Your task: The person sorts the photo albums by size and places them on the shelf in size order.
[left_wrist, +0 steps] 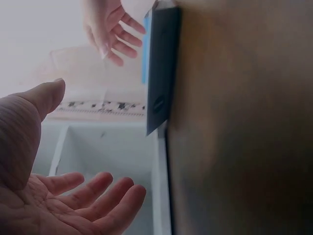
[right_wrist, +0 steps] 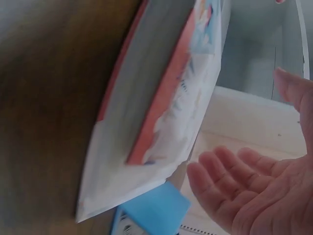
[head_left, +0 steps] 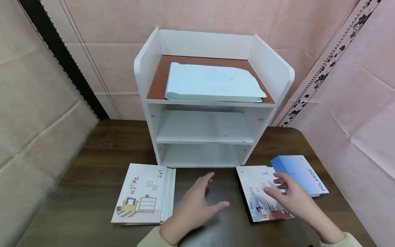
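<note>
My left hand (head_left: 195, 207) hovers over the table between two illustrated books, its thumb and fingers spread and nothing in its grasp. To its left lies a white book (head_left: 143, 192) with a drawn armchair and dresser on the cover, pages facing right. My right hand (head_left: 293, 199) is held above a second white book (head_left: 247, 181), with a blue tent scene and reddish lower edge, covering part of it. In the right wrist view that hand's fingers (right_wrist: 234, 176) are relaxed and apart from the book. Beside this book sits a blue box (head_left: 300, 175) lettered POLAROID.
A white shelf unit (head_left: 205, 141) stands at the back of the brown table (head_left: 77, 192), two lower compartments facing me. On its brown top lies a pale sheaf (head_left: 213, 82) with a whale drawing. Pink cloth (head_left: 355, 103) hangs around the table.
</note>
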Motion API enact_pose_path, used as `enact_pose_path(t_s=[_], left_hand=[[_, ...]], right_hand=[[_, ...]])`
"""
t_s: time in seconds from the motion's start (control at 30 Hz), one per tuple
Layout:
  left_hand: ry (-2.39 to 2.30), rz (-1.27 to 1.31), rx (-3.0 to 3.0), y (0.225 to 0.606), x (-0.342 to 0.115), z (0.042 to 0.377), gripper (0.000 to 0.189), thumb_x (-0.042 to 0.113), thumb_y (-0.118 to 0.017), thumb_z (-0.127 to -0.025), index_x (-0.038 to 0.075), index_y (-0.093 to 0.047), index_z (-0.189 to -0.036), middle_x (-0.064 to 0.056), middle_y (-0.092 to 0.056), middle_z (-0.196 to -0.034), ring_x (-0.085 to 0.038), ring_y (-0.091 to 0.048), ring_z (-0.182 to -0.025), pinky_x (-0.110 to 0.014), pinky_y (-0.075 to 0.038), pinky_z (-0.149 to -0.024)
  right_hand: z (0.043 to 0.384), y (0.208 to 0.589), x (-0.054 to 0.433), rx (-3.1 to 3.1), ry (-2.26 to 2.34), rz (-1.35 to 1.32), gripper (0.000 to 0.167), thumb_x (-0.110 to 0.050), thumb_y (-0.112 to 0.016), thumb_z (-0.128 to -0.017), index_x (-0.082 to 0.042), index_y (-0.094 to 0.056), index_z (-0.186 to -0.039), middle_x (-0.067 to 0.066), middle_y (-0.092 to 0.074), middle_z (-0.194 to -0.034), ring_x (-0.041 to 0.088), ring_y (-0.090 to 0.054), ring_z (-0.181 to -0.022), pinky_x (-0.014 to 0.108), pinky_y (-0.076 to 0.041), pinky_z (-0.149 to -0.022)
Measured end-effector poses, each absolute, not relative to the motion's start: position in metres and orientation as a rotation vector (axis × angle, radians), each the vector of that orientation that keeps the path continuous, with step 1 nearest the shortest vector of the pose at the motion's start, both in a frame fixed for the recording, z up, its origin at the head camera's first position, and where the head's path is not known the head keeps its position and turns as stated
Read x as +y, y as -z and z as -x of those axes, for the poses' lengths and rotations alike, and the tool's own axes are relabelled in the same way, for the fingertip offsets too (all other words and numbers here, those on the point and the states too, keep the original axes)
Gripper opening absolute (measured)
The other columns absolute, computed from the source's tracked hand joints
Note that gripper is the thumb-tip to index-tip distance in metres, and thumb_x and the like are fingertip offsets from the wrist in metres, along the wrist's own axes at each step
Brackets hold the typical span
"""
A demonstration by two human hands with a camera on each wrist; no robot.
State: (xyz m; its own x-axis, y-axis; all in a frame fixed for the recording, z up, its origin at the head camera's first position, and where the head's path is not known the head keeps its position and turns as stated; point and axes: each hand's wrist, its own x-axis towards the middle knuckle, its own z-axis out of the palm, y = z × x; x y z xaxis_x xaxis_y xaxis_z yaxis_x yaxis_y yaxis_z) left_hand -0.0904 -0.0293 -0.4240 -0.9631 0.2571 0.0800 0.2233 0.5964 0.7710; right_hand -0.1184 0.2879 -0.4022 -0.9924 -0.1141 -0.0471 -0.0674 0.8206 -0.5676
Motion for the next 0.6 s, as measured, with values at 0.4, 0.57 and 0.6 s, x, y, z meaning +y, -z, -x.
enact_pose_path(t_s=[0.4, 0.57, 0.6], left_hand=[[-1.311, -0.476, 2.587, 0.441, 0.0, 0.086, 0.099, 0.077, -0.063, -0.072, 0.02, -0.035, -0.148, 0.002, -0.052, -0.131, -0.014, -0.055, -0.113, -0.039, -0.049, -0.088], [-1.384, -0.44, 2.463, 0.448, 0.006, 0.09, 0.1, 0.069, -0.072, -0.071, 0.015, -0.035, -0.148, 0.0, -0.052, -0.13, -0.013, -0.057, -0.105, -0.033, -0.051, -0.082], [-1.409, -0.436, 2.433, 0.45, 0.007, 0.09, 0.1, 0.065, -0.074, -0.072, 0.015, -0.035, -0.148, -0.001, -0.052, -0.13, -0.013, -0.058, -0.103, -0.031, -0.051, -0.081]], right_hand=[[0.111, 0.417, 0.307, 2.87, 0.705, -0.015, 0.098, -0.065, -0.068, -0.078, 0.007, -0.039, -0.137, 0.033, -0.052, -0.125, 0.046, -0.053, -0.113, 0.059, -0.048, -0.085], [0.114, 0.428, 0.307, 2.849, 0.655, -0.025, 0.107, -0.066, -0.069, -0.076, 0.013, -0.031, -0.138, 0.038, -0.044, -0.128, 0.05, -0.047, -0.115, 0.064, -0.042, -0.089], [0.114, 0.43, 0.307, 2.849, 0.637, -0.017, 0.108, -0.066, -0.069, -0.076, 0.013, -0.03, -0.138, 0.039, -0.043, -0.129, 0.051, -0.045, -0.116, 0.066, -0.041, -0.089]])
